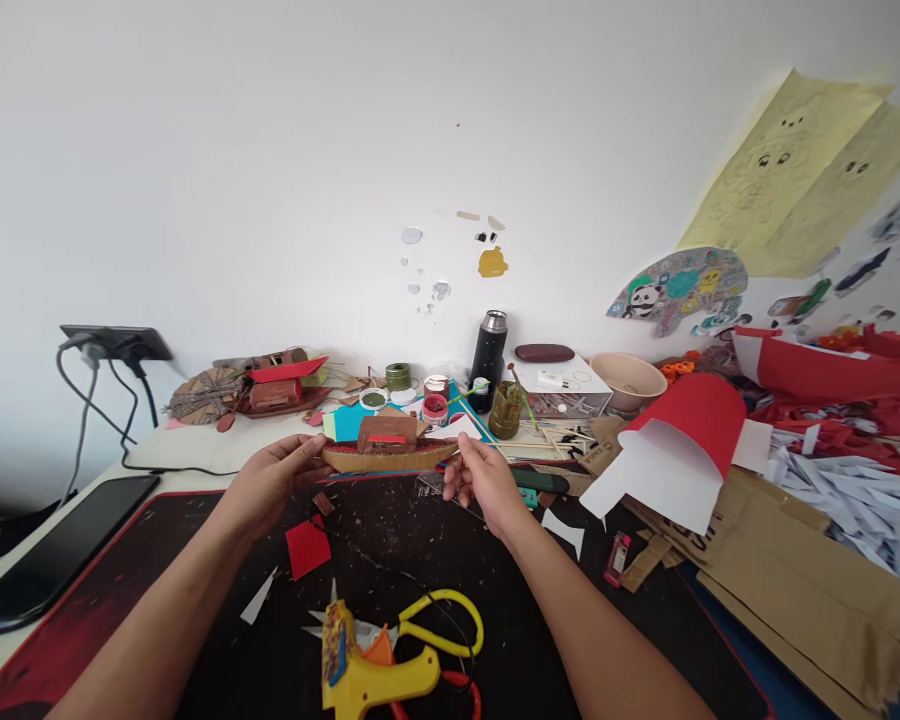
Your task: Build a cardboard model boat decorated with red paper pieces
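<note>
A small model boat [386, 462] with a tan cardboard hull and a brown cabin hangs level above the black mat. My left hand [279, 478] pinches its left end. At the other end, the thumb and forefinger of my right hand [487, 482] close on the tip, the other fingers curled below. Nearer to me lie a yellow hot glue gun [375, 678] and scissors with yellow handles [478, 612]. A red corrugated piece [307, 548] and a white paper scrap [259, 598] rest beside my left forearm.
Paint jars [435, 408], a black thermos [489, 360] and a beige bowl [626, 380] stand toward the wall. Other model boats [277, 395] sit back left, near a phone [60, 550]. On the right are a curved red-and-white sheet [690, 430], cardboard [810, 570] and paper strips [840, 480].
</note>
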Tool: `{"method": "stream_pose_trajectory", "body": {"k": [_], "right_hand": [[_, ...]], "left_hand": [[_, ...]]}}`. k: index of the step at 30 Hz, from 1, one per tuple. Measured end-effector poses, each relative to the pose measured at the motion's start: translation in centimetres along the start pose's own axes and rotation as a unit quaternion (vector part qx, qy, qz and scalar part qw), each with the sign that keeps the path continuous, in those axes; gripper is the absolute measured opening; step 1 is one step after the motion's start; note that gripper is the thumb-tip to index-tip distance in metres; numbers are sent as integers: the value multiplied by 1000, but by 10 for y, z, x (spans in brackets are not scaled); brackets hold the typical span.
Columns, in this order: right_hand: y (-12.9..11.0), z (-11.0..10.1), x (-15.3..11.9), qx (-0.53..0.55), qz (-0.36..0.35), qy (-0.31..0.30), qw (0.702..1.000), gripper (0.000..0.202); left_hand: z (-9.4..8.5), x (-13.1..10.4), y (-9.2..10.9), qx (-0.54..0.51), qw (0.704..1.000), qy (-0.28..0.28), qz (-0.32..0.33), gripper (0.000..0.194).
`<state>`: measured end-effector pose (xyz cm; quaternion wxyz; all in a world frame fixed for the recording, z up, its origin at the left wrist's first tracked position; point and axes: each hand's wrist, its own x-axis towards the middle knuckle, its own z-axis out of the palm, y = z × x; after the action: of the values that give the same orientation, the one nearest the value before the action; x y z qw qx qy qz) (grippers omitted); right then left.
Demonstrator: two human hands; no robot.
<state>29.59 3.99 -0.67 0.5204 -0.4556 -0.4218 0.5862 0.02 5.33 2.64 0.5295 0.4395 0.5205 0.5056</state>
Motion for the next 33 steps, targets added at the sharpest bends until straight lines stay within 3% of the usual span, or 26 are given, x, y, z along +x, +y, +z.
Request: {"method": "stream_pose_trajectory", "body": {"k": [12, 17, 24, 33], "right_hand": [[-2, 2, -1, -9, -1, -3, 1000, 62], [-6, 0, -3, 1, 4, 3, 1000, 65], [-5, -1, -3, 3, 4, -4, 1000, 67], [-7, 1, -4, 3, 5, -6, 1000, 68]], "left_hand": [[-8, 4, 0, -11, 1000, 5, -3, 55], [-34, 11, 7, -16, 997, 66, 23, 52], [-76, 20, 8, -22, 988, 149, 29, 20], [-89, 31, -4, 13, 987, 159, -3, 7]]}}
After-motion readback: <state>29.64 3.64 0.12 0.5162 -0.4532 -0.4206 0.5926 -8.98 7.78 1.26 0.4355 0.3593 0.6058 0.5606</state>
